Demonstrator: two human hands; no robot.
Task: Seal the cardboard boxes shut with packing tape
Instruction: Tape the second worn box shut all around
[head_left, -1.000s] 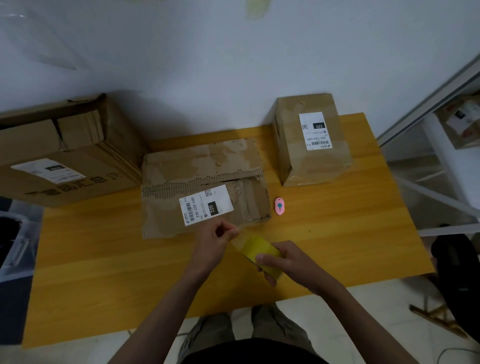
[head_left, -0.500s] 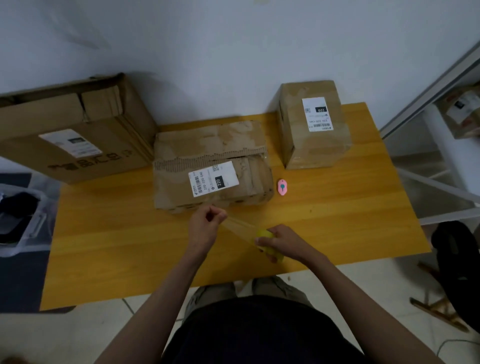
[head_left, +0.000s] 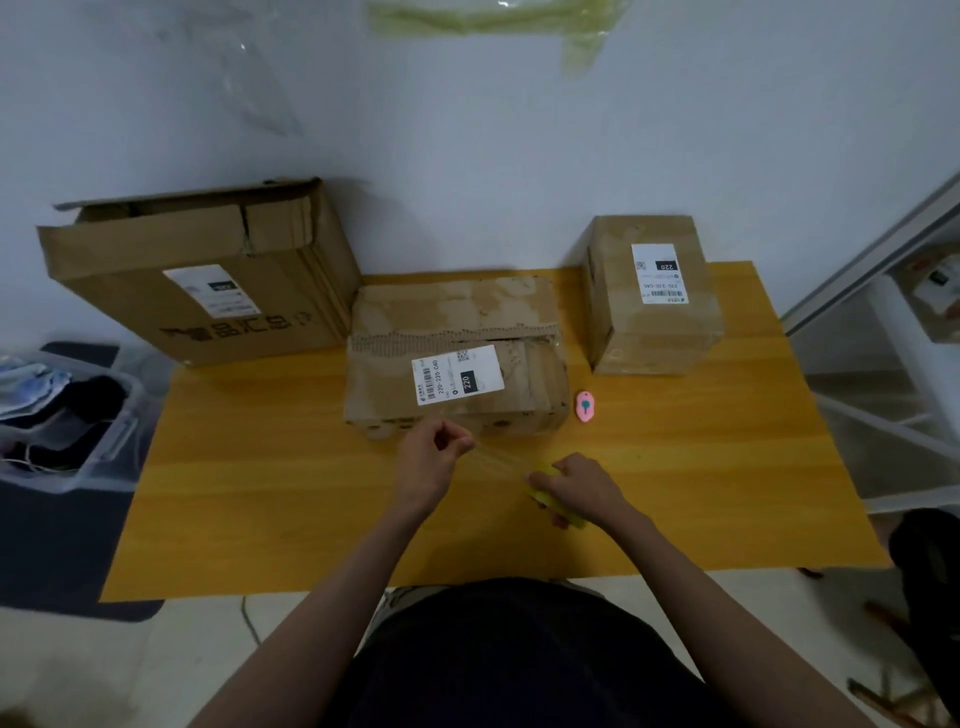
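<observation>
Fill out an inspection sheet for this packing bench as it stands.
Surface: yellow wooden table, against the wall.
Job's things: middle box, torn flap; small box; large box, top open; tape roll with a strip pulled out.
Clutter: pink cutter.
Hands: left hand pinches the strip's end; right hand holds the roll.
Cables: cord on the floor.
Surroundings: plastic bin, white rack.

Tape roll mostly behind right hand
</observation>
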